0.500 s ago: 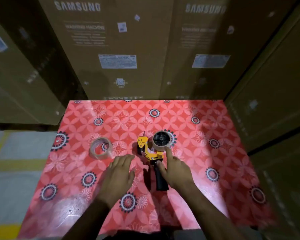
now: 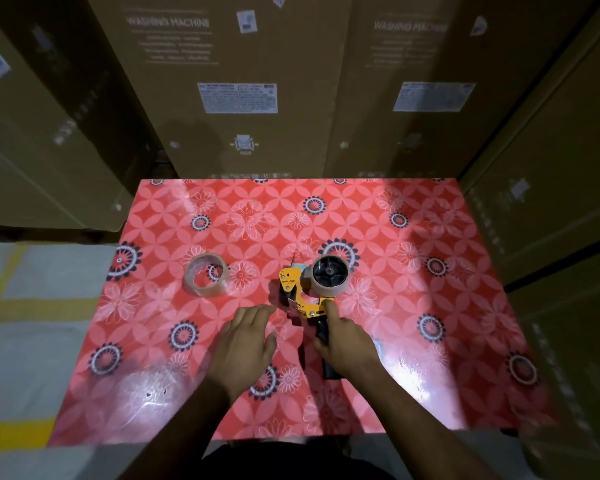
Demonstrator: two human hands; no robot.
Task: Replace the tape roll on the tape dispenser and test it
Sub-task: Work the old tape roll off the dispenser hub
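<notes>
A yellow tape dispenser (image 2: 297,292) with a black handle lies on the red flowered table (image 2: 413,237), a tape roll (image 2: 330,275) mounted on its black hub. My right hand (image 2: 349,344) is wrapped over the handle, with the index finger stretched along the yellow frame just below the mounted roll. My left hand (image 2: 246,344) lies flat on the table, fingers apart, just left of the dispenser and not touching it. A loose clear tape roll (image 2: 205,274) lies flat on the table farther left.
Tall brown washing-machine cartons (image 2: 257,81) stand against the table's far edge and along its right side (image 2: 551,202). A grey floor with yellow lines (image 2: 32,306) lies to the left of the table.
My right hand has slid down and closed around the handle. The view has tilted slightly; the dispenser and both rolls stay where they were.
</notes>
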